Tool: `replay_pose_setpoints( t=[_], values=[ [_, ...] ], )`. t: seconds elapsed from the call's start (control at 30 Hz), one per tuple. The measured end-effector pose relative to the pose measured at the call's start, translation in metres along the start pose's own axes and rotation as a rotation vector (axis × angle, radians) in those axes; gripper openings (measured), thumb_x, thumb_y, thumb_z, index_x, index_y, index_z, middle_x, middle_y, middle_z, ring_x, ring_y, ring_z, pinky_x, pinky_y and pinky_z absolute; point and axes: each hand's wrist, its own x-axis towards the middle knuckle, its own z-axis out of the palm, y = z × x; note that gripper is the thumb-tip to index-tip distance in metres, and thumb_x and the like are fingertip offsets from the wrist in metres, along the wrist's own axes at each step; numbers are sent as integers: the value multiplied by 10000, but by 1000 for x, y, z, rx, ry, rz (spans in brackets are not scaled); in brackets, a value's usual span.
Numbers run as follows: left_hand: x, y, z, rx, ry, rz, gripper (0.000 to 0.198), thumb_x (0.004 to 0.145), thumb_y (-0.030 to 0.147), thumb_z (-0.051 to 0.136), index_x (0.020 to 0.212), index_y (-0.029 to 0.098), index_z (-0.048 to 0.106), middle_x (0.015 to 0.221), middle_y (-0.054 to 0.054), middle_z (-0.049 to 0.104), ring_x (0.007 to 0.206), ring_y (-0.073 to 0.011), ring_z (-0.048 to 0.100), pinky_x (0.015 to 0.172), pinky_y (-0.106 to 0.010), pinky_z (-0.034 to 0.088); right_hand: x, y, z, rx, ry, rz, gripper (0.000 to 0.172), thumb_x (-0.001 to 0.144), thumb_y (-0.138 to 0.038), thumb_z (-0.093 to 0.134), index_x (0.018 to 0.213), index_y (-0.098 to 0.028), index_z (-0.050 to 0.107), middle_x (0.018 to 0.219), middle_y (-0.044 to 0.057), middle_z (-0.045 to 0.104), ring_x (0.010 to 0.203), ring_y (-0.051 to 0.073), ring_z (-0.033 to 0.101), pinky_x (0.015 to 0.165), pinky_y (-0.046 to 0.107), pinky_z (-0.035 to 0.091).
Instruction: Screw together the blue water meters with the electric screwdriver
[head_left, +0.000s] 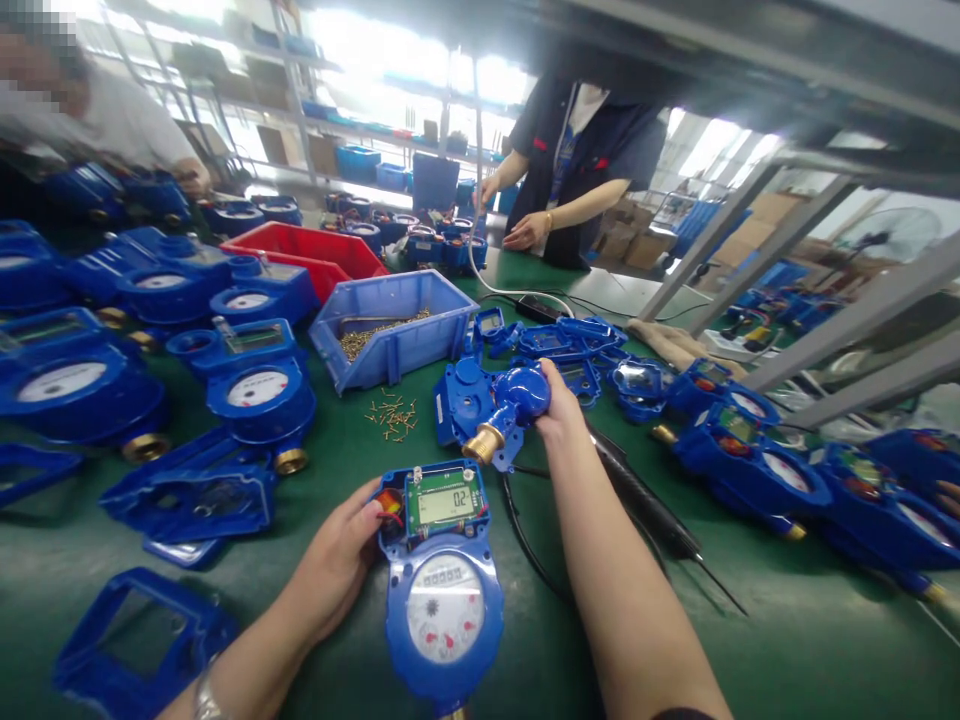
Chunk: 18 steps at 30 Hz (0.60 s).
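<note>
My left hand [346, 548] is closed on the upper left side of a blue water meter [401, 640]. That meter's lid is off, showing a lit display [446, 505] on a green circuit board and wires under my thumb; its round dial faces up. Farther forward, my right hand [559, 402] is closed around a rounded blue meter body [525, 390] with a brass threaded end [484, 443]; its fingers are mostly hidden behind it. A blue housing part [459, 400] lies beside that body. To the right of my forearm rests a black electric screwdriver [645, 495].
Loose screws [393, 415] lie before a blue bin [405, 345] of screws; a red bin [300, 255] stands behind. Several meters [259, 385] fill the left, more open ones [757, 460] the right. A blue cover [142, 640] lies front left. Two co-workers stand across and at left.
</note>
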Motion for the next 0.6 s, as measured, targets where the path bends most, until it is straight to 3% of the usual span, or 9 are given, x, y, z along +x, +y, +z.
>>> replay_pose_setpoints(
  t=[0.33, 0.5, 0.6],
  values=[
    [-1, 5, -3, 81, -40, -36, 456, 700, 408, 670, 1096, 182, 651, 996, -91, 719, 973, -309, 637, 810, -369, 520, 13, 22, 31, -166, -230, 181, 273, 890, -315, 530, 1092, -133, 543, 1029, 64, 584, 839, 154, 597, 707, 325, 529],
    [0, 6, -7, 73, -22, -69, 507, 644, 393, 705, 1098, 174, 653, 997, -104, 719, 938, -330, 649, 843, -419, 509, 9, 26, 28, -294, -257, 87, 291, 892, -340, 524, 1095, -133, 545, 1026, 65, 589, 840, 156, 600, 712, 331, 528],
    [1, 5, -8, 66, -12, -77, 536, 624, 397, 722, 1111, 187, 644, 1001, -101, 717, 933, -329, 651, 837, -423, 513, 13, 18, 18, -440, -207, -39, 296, 892, -345, 521, 1098, -133, 546, 1045, 70, 587, 870, 167, 599, 740, 351, 523]
  ],
)
